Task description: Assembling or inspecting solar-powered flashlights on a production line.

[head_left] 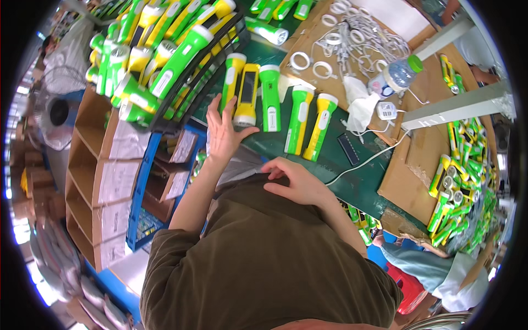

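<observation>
Several green and yellow flashlights lie in a row on the dark green table. My left hand [223, 132] is at the row's left end, fingers spread and thumb out. Its fingertips overlap the near end of the leftmost flashlight [233, 77]; whether they touch it I cannot tell. Beside that one lies a flashlight with a dark panel [247, 93], then a mostly green flashlight [270, 99]. Two more, a green-sided flashlight [298, 118] and a yellow-headed flashlight [320, 126], lie tilted to the right. My right hand [297, 180] hovers at the table's near edge by my shirt, loosely bent, holding nothing.
A black crate [187, 82] heaped with flashlights stands at the left. Farther right are white cables [357, 38], a water bottle [396, 76], a white charger [386, 110] and a dark strip [348, 149]. A metal post [456, 107] crosses the right side; more flashlights [454, 192] lie beyond.
</observation>
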A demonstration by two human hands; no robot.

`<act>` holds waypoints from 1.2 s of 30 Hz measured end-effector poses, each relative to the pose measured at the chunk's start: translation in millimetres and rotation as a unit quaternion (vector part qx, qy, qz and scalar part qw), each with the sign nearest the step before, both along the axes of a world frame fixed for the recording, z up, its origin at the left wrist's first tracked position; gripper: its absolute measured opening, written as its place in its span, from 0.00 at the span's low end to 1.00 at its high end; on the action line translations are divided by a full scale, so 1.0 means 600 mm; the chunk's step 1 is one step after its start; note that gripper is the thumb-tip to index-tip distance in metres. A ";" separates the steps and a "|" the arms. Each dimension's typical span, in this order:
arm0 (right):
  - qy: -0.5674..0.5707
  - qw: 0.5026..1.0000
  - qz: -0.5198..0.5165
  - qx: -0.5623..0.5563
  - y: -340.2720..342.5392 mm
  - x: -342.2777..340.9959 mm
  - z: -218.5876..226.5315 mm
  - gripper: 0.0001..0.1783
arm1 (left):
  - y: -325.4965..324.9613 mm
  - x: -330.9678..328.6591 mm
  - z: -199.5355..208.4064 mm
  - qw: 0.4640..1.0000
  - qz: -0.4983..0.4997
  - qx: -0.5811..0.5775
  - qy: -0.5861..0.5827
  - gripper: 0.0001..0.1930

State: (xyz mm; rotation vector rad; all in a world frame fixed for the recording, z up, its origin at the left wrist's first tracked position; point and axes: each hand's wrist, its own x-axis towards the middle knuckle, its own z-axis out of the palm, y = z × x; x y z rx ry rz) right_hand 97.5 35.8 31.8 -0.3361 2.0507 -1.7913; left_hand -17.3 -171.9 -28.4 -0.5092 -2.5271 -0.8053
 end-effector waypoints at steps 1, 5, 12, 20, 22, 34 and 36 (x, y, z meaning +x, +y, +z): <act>0.016 0.997 0.052 0.054 -0.008 -0.008 -0.010 0.23 | -0.005 0.006 -0.002 1.000 -0.008 -0.003 0.021 0.51; 0.106 0.965 0.163 0.175 -0.043 -0.013 -0.060 0.28 | -0.086 0.055 -0.024 0.997 0.042 0.020 0.057 0.21; 0.116 0.956 0.217 0.162 -0.084 0.011 -0.144 0.25 | -0.316 0.060 -0.063 0.951 0.184 -0.240 -0.070 0.13; 0.281 0.848 0.037 0.448 -0.109 -0.008 -0.257 0.19 | -0.455 0.022 -0.052 0.860 0.194 -0.099 -0.461 0.24; 0.330 0.820 0.099 0.456 -0.121 -0.020 -0.254 0.14 | -0.459 0.014 -0.059 0.877 0.164 -0.128 -0.433 0.24; 0.309 0.799 0.101 0.506 -0.129 0.067 -0.164 0.04 | -0.423 -0.040 -0.077 0.902 -0.024 -0.333 -0.274 0.20; 0.290 0.807 0.116 0.502 -0.146 0.040 -0.169 0.05 | -0.420 -0.042 -0.074 0.877 0.029 -0.363 -0.313 0.20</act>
